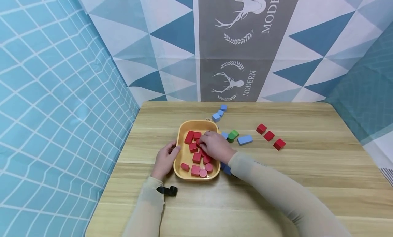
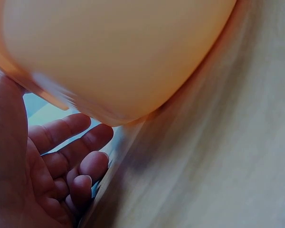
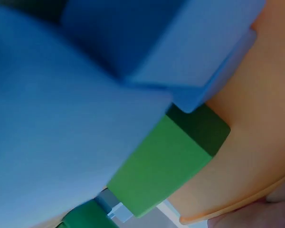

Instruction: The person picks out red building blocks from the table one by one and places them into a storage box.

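A yellow-orange plastic tray (image 1: 181,174) stands on the wooden table, with several red blocks (image 1: 195,170) of cube, cylinder and other shapes inside. At its left side, my left hand (image 1: 165,160) grips the rim, thumb over the edge and fingers along the outer wall. In the left wrist view those fingers (image 2: 69,161) are loosely bent under the tray's rim. My right hand (image 1: 216,146) reaches over the right side into the tray, its curled fingers pinching a red block (image 1: 199,142) among the others. The fingertips partly hide that block.
Blue blocks (image 1: 216,117) lie behind the tray. Green blocks (image 1: 232,136) and a blue oblong block (image 1: 245,139) lie to its right. Three red cubes (image 1: 269,136) sit farther right. Dark blue blocks (image 1: 226,169) lie under the right forearm. Patterned cloth (image 1: 172,70) hangs behind the table.
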Available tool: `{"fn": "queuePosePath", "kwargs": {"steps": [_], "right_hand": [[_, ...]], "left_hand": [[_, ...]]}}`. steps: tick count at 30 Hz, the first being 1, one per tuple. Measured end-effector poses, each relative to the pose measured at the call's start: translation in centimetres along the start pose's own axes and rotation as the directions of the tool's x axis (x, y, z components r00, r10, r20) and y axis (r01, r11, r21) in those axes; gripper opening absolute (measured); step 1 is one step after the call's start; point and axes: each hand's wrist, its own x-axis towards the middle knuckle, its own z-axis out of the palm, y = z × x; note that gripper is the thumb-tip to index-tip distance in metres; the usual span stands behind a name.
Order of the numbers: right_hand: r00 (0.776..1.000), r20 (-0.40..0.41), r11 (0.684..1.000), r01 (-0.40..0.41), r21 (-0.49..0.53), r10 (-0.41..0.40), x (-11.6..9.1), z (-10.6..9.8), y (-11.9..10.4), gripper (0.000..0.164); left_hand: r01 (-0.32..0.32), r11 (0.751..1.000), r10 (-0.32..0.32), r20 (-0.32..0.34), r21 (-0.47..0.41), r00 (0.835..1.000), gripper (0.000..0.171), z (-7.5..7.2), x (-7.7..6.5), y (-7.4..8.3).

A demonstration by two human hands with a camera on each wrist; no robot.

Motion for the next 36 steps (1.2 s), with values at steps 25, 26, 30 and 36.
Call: {"fn": "queuePosePath", "kwargs": {"steps": [25,26,30,36], "right_hand": [[0.835,-0.150,0.814,-0.451,0.365,0.530,-12.8,-10.4,16.8,0.065],[0.825,-0.119,0.795,-0.479,0.372,0.553,-13.5,-10.5,17.4,0.068],[0.798,0.034,0.743,-0.575,0.342,0.601,-15.7,-10.3,19.1,0.082],[0.821,0.114,0.794,-0.571,0.209,0.560,-17.1,-8.5,19.6,0.078]], "left_hand": [[0.019,0.999,-0.018,0.010,-0.029,1.000,0.040,-0.1,0.2,-0.3],[0.020,0.999,-0.020,0.009,-0.029,1.000,0.040,-0.1,0.2,-0.4],[0.019,1.000,-0.018,0.008,-0.023,1.000,0.040,-0.1,0.3,-0.5],[0.005,1.000,-0.005,0.012,-0.018,1.000,0.041,0.0,0.4,-0.5]]}}
